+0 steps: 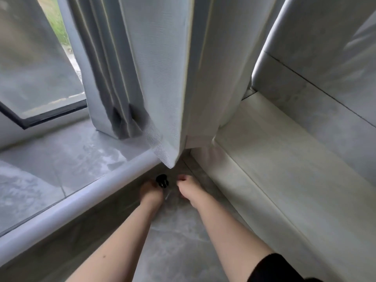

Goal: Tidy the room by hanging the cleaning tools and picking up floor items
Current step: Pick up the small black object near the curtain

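Observation:
A small black object (162,181) lies on the grey floor in the corner under the curtain's hem. My left hand (151,193) reaches down to it, and its fingertips meet the object's left side. Motion blur hides whether they pinch it. My right hand (188,191) hovers just right of the object with a small gap. Its fingers are loosely bent and hold nothing. Both forearms stretch down from the bottom of the view.
A grey curtain (162,78) hangs into the corner just above the hands. A marble window sill with a rounded white edge (85,198) runs along the left. A pale padded furniture side (274,169) bounds the right, leaving a narrow strip of floor (179,241).

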`<state>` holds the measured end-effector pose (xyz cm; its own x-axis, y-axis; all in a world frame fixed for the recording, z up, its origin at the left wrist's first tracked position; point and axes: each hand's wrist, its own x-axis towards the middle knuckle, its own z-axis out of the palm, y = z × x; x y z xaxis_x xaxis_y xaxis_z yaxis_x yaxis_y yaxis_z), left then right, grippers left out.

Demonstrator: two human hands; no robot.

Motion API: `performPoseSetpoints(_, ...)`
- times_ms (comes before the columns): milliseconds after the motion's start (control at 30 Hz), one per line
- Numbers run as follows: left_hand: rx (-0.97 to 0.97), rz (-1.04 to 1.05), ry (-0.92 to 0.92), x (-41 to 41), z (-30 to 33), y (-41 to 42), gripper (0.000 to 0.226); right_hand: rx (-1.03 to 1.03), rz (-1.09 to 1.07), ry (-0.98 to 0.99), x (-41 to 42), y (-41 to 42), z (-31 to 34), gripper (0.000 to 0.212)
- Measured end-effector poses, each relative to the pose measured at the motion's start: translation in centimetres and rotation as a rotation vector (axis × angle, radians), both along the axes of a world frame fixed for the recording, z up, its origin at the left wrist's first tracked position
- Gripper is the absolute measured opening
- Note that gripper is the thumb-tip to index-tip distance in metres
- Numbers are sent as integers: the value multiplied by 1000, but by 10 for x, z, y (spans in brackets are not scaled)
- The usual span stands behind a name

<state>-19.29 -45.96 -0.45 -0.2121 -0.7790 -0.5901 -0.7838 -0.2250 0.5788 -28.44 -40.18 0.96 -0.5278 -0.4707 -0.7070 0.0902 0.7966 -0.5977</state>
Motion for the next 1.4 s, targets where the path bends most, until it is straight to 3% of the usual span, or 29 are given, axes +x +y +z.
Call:
performPoseSetpoints(167,12,200,94,-8,-26,-10,32,-5,141,153,-10,-14,-21,43)
performPoseSetpoints(267,21,277,139,-11,-34,-16,30,-32,321,296,-10,-20,-24,34)
performPoseSetpoints(567,40,264,177,-4,-39,-18,30,-9,464,454,-10,-25,-38,31)
performPoseSetpoints(800,36,181,149,3,-38,-14,16,23,332,423,1,-21,-45,21)
performPoseSetpoints(1033,48,197,236,4,-32,-4,16,-128,185,258,-6,4,-41,19)
performPoseSetpoints(1200,77,200,273,25,10,32,13,-82,142,97,10,38,0,16)
performPoseSetpoints(1400,137,189,260,36,103,74,12,-100,-12,-133,21,78,97,25)
